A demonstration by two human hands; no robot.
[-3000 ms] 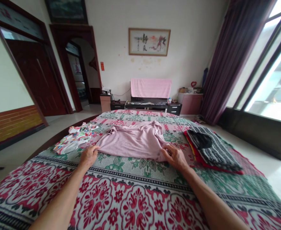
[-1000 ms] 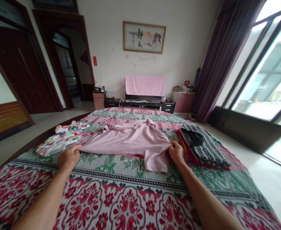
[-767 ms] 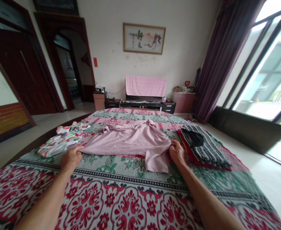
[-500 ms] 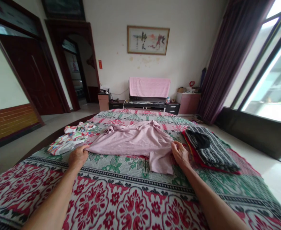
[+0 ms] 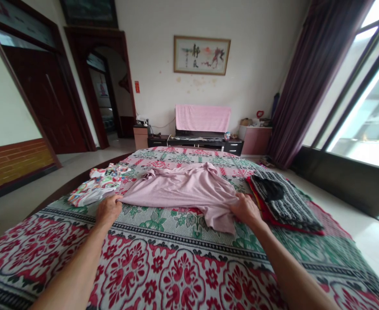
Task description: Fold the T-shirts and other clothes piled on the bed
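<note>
A pale pink shirt (image 5: 179, 189) lies spread sideways over the patterned cloth, with wrinkles across its middle. My left hand (image 5: 109, 210) pinches the shirt's left corner between thumb and fingers. At the other end, my right hand (image 5: 246, 208) is closed on the shirt's near right edge, beside a sleeve (image 5: 220, 220) that hangs toward me. The near edge is drawn fairly straight between both hands.
Left of the shirt lies a crumpled multicoloured printed garment (image 5: 95, 185). To the right sits a folded black-and-grey knit garment (image 5: 286, 198) on red fabric. A red, green and white patterned cloth (image 5: 150, 258) covers the round table.
My right hand has closed on the shirt's edge, and the sleeve beside it has bunched and shifted. The left hand keeps its hold; the view has shifted slightly.
</note>
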